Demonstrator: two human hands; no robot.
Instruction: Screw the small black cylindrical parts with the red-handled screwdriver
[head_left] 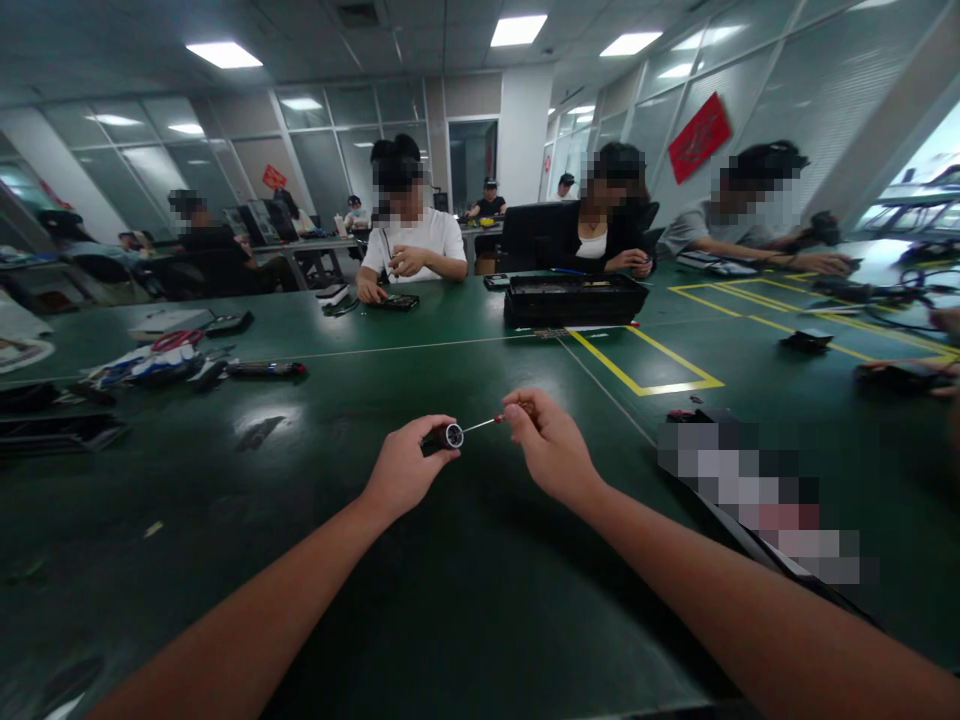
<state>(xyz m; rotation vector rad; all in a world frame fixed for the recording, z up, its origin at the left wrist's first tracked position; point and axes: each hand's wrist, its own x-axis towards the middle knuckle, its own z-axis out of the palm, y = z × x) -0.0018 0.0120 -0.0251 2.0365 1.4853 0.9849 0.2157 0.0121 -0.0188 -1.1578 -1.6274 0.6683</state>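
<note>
My left hand (411, 462) is wrapped round a small dark cylindrical part (453, 436) with a pale ring at its open end, which faces right. In my right hand (551, 440) is a screwdriver (484, 424), gripped by its handle, most of which the fingers hide. Its thin metal shaft points left, and the tip reaches the ringed end of the cylinder. Whether the tip sits inside or only touches the rim I cannot tell. Both hands are raised above the green table (450, 600).
Black trays (577, 298) stand at the table's far side, near yellow tape outlines (679, 388). A black pen-like tool (266, 369) and cluttered cables (161, 360) lie left. A partly blurred box (750, 500) is at right. Several co-workers sit across the table.
</note>
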